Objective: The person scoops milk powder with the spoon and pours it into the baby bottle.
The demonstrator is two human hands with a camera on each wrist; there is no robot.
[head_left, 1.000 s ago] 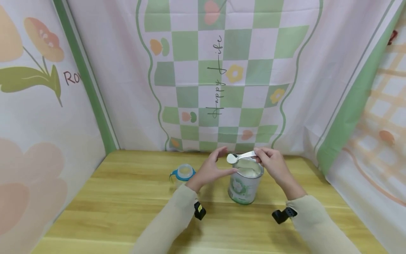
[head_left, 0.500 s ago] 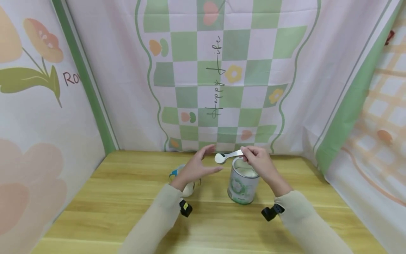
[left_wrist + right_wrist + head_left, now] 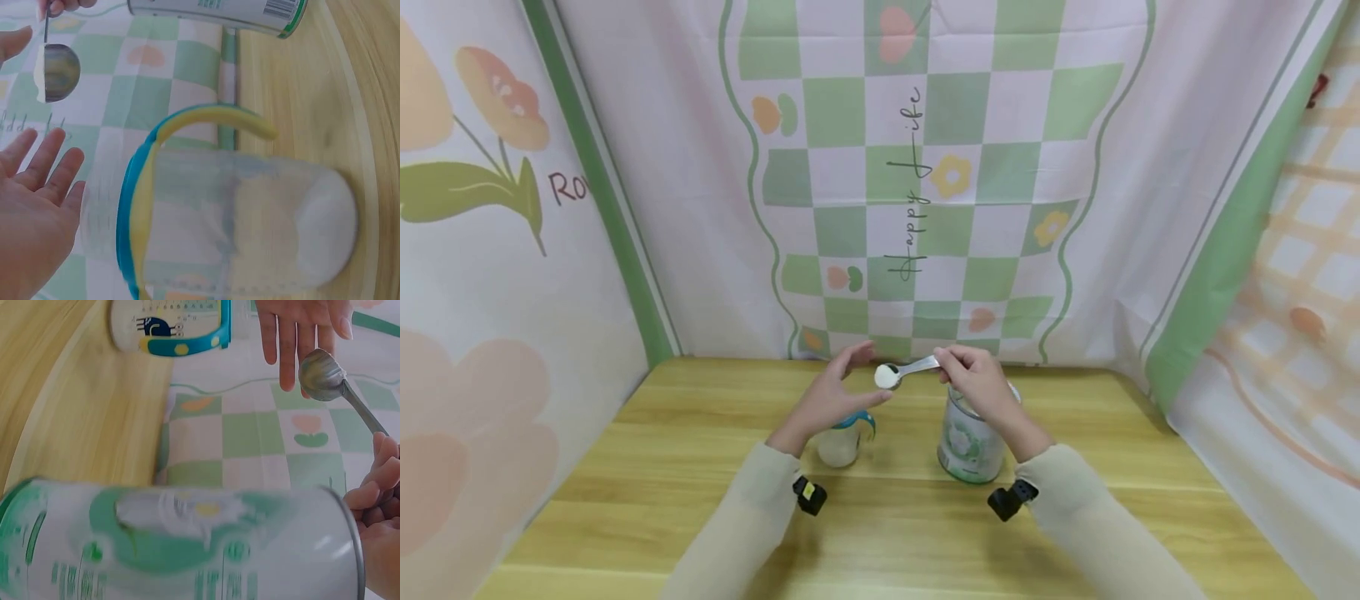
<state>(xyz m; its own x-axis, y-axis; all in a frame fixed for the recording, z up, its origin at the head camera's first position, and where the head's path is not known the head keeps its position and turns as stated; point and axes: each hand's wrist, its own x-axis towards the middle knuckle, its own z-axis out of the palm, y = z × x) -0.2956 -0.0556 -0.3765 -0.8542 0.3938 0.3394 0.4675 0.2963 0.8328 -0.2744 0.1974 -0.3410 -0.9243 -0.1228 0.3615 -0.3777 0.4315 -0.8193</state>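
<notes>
My right hand [image 3: 981, 387] pinches the handle end of a metal measuring spoon [image 3: 917, 365]. White powder heaps in its bowl, which is held level in the air. The left hand [image 3: 823, 404] is spread beside the bowl, thumb below it and fingers beyond, holding nothing. Below that hand stands a clear baby bottle [image 3: 838, 448] with a blue collar and curved handles, its top hidden from the head camera. In the left wrist view the bottle [image 3: 231, 225] has white powder at its bottom. Behind the right hand is an open milk powder can [image 3: 970, 446], white and green.
Both bottle and can stand upright on a wooden table [image 3: 700, 475], the can to the right. A checkered cloth [image 3: 895, 175] hangs behind the table's back edge. Printed fabric walls [image 3: 490, 333] close in the sides. Each wrist wears a small black camera [image 3: 1011, 500].
Both hands have moved left together, carrying the filled spoon from over the can toward the bottle. The can and bottle have stayed in place.
</notes>
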